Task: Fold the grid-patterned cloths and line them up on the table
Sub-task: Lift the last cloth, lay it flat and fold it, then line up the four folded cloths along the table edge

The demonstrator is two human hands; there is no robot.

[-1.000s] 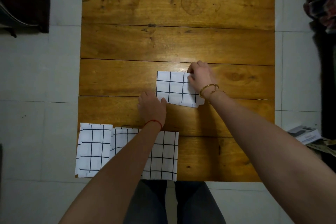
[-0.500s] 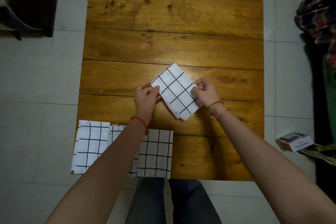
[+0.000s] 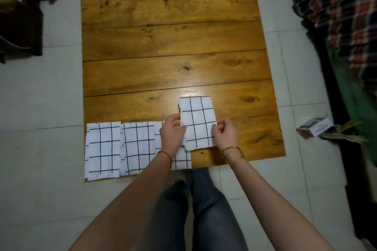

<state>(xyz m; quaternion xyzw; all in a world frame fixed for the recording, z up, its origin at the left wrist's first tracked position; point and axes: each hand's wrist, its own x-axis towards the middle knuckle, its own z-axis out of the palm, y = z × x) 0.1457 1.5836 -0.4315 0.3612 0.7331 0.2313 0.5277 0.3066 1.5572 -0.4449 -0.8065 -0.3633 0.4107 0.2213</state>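
Head view looked straight down on a wooden table where the folded grid cloth was held between both hands. One second earlier it had lain flat near the table's centre with the hands pressing on it; half a second earlier it was lifted and turned like a diamond. At this moment it stood squared up again, long side pointing toward 12 o'clock, and had come down toward the 6 o'clock edge of the table. The left hand pinched its left edge and the right hand pinched its right edge, thumbs on top (the fingers underneath could not be seen).

Along the near edge lay a row: the first cloth at about 8 o'clock, the second cloth just beside it, and a third cloth mostly hidden under the left forearm. The held cloth overlapped the third one's right part and sat higher than the row, so it was not yet in line.

Judged from this, folding of this piece was done and the placing step was under way; it probably needed to go down at the row's right end, at about 5 o'clock, where bare table showed.
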